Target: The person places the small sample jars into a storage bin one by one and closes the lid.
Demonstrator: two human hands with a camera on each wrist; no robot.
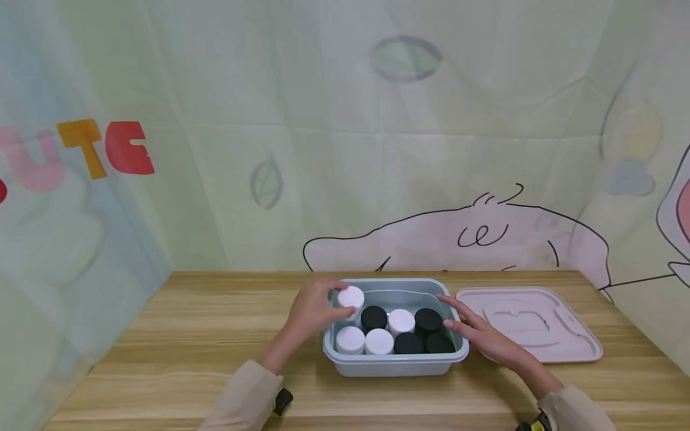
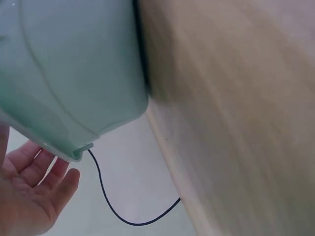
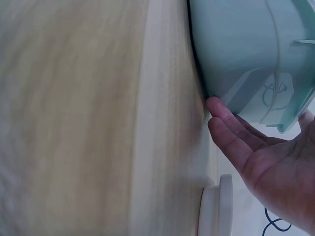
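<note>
A light blue plastic box [image 1: 396, 365] stands on the table, holding several round jars with white or black tops. At its back left corner my left hand [image 1: 312, 306] pinches a white-topped jar [image 1: 351, 298] between thumb and fingers, above the other jars. Two white-topped jars [image 1: 379, 342] sit along the front, with black-topped jars [image 1: 408, 343] to their right. My right hand [image 1: 487, 340] touches the box's right side; in the right wrist view its extended fingers [image 3: 231, 135] lie against the outer wall. The jar is hidden in the left wrist view, behind the box.
A pale pinkish lid [image 1: 571, 344] lies flat on the wooden table [image 1: 215, 335], right of the box and close to my right hand. A printed cloth [image 1: 345, 149] hangs behind the table's back edge. Dark cable [image 2: 106, 196] shows beyond the table in the left wrist view.
</note>
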